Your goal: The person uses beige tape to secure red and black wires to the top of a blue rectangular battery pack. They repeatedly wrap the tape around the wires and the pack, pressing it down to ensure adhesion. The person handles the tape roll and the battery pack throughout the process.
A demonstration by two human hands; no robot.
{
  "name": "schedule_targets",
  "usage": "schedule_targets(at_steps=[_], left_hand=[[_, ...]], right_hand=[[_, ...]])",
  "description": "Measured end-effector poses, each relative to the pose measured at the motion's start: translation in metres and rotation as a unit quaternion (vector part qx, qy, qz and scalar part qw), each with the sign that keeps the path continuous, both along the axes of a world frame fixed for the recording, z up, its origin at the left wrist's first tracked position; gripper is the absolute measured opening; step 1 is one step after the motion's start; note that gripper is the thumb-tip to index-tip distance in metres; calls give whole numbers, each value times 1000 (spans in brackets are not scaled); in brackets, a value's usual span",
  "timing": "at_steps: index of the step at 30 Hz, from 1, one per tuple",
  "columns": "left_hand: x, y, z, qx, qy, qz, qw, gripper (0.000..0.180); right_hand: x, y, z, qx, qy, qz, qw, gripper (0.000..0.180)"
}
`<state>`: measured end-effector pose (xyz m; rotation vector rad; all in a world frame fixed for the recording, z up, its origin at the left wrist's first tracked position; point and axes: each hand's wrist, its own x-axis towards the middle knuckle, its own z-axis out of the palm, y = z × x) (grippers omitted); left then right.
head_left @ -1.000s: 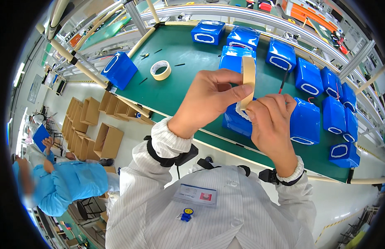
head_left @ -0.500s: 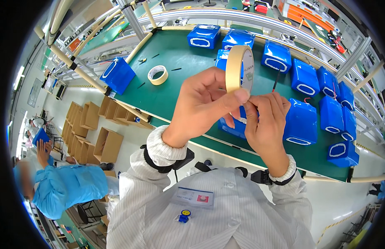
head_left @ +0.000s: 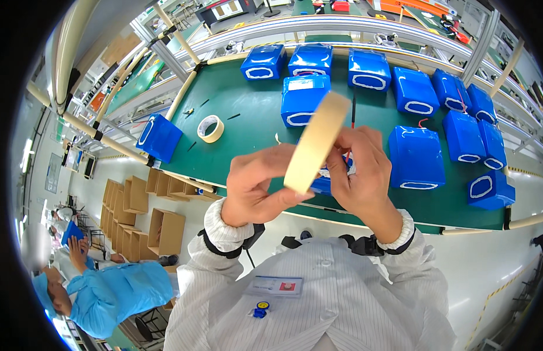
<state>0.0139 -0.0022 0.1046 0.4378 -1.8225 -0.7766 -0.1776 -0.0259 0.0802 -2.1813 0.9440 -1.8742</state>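
Observation:
A roll of cream masking tape stands tilted on edge in my left hand, its thumb and fingers closed at the lower end of the roll. My right hand is close beside the roll with thumb and fingers pinched together; what they hold is hidden. Under my hands lies a blue-wrapped battery pack, mostly covered by them. A thin black lead with red near it runs up past my right fingers. Beyond the roll sits another blue pack with a white label on top.
Several blue packs line the far and right side of the green table. At its left are a second tape roll, small dark pieces and a lone blue pack. Cardboard boxes stand on the floor near a person in blue.
Both hands have come lower and nearer to me. The tape roll has tilted and turned so its outer face shows. My view has shifted slightly.

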Motion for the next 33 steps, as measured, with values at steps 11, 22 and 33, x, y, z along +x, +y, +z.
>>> schedule_targets(at_steps=[11, 22, 33], left_hand=[[11, -10, -18, -184, -117, -29, 976, 20], [4, -3, -5, -292, -227, 8, 929, 13], [-1, -1, 3, -301, -256, -29, 918, 12]], right_hand=[[-19, -5, 7, -2, 40, 90, 995, 13], [-58, -10, 12, 275, -79, 463, 839, 18], [-73, -36, 18, 348, -19, 557, 754, 22]])
